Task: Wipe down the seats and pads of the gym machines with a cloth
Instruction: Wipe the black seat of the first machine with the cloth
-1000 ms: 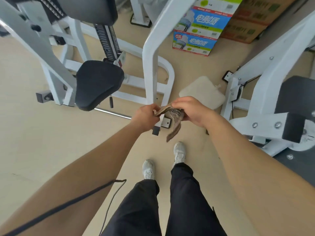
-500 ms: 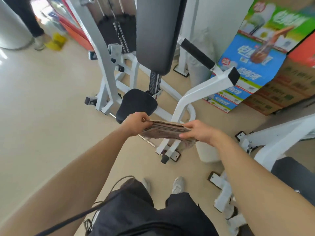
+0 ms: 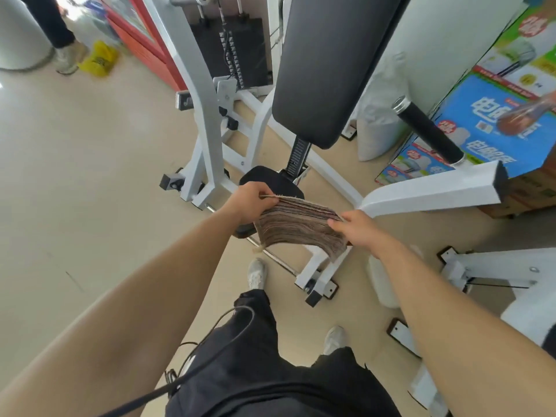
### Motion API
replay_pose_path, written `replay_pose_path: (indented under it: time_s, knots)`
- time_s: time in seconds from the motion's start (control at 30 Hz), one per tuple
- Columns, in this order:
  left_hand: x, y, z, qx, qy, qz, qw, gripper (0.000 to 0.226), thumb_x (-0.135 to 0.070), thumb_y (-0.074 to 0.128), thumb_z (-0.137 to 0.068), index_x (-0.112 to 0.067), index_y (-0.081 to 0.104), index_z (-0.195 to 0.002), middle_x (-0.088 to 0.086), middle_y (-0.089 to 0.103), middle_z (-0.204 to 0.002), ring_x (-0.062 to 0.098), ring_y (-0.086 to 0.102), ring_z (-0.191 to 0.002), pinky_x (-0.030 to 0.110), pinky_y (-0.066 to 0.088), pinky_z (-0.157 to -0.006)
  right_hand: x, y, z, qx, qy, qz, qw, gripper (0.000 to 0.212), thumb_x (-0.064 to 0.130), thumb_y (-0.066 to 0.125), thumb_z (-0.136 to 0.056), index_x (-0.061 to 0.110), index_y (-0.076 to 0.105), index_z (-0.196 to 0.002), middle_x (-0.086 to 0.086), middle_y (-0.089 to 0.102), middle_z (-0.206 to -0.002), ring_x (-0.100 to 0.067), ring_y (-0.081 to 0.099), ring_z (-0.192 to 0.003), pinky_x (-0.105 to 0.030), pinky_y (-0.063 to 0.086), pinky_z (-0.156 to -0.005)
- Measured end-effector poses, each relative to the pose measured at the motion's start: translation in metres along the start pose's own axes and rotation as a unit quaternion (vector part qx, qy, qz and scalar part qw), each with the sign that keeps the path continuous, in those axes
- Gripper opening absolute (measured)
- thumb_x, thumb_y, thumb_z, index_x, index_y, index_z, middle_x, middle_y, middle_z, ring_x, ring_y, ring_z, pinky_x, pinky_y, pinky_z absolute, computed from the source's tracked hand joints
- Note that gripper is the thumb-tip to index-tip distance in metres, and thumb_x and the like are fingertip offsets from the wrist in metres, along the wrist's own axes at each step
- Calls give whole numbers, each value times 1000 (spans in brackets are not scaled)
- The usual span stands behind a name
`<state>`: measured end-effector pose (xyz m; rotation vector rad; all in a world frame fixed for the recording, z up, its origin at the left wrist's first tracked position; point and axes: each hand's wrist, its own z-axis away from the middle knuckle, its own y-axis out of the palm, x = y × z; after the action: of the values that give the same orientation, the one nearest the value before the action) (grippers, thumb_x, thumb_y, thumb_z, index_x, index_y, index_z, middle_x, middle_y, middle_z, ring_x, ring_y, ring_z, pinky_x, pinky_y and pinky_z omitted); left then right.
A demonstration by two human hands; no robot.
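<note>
A brown striped cloth [image 3: 298, 228] is stretched flat between my two hands. My left hand [image 3: 251, 201] pinches its far left corner and my right hand [image 3: 359, 228] grips its right edge. The cloth hangs in the air over the small black seat [image 3: 267, 179] of a white gym machine and hides most of that seat. Whether the cloth touches the seat, I cannot tell. The machine's tall black back pad [image 3: 328, 70] rises just behind the seat.
A white machine arm [image 3: 433, 191] with a black foam handle [image 3: 427, 130] juts out to the right. The weight stack [image 3: 234, 52] stands behind. Cardboard boxes [image 3: 493, 121] lean at the right, a second machine's frame [image 3: 487, 266] is close by, and another person's legs [image 3: 60, 34] are far left.
I have stepped closer to the machine and looked up at it. The cloth, bunched a second ago, is now spread wide between my hands above the seat.
</note>
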<state>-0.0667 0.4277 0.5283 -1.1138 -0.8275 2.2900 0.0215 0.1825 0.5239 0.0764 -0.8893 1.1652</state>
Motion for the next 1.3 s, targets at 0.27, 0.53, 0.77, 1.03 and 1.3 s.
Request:
replay_pose_path:
  time_s: [0.27,0.53,0.77,1.03,1.3]
  knots:
    - [75,-52,-144,4,-4,1,1000,19,-34,60,-97,-17,67,-100,3,66,-100,22,60,-92,33,47,-75,64,33,-142,-41,9,54,998,28,34,50,-102,19,66,-120,2,64,-95,-19,59,-91,-28,41,-67]
    - [137,-51,-276,-186,19,14,982,18,-27,56,-97,-16,68,-106,1,61,-112,14,53,-97,26,38,-80,89,53,-302,-212,-56,84,972,35,34,47,-101,19,67,-124,-7,71,-115,-29,64,-105,-36,51,-84]
    - [242,19,-307,-177,65,-151,970,23,-28,49,-101,-21,69,-111,4,63,-114,30,55,-106,41,45,-87,25,116,-393,-183,-71,135,971,39,31,47,-102,28,57,-139,-1,58,-143,-28,54,-128,-37,43,-103]
    - [318,105,-278,17,46,-271,961,36,-49,45,-85,-33,76,-94,-3,63,-113,27,53,-107,43,39,-97,-91,224,-396,-50,-53,300,951,44,41,50,-93,28,61,-134,-1,49,-149,-31,45,-132,-49,45,-104]
    - [304,154,-356,20,63,-255,965,66,-46,28,-102,-15,17,-159,8,11,-167,26,7,-155,44,9,-125,-78,248,-463,-109,-79,316,939,69,47,31,-102,10,12,-158,-16,7,-167,-32,11,-154,-47,14,-125]
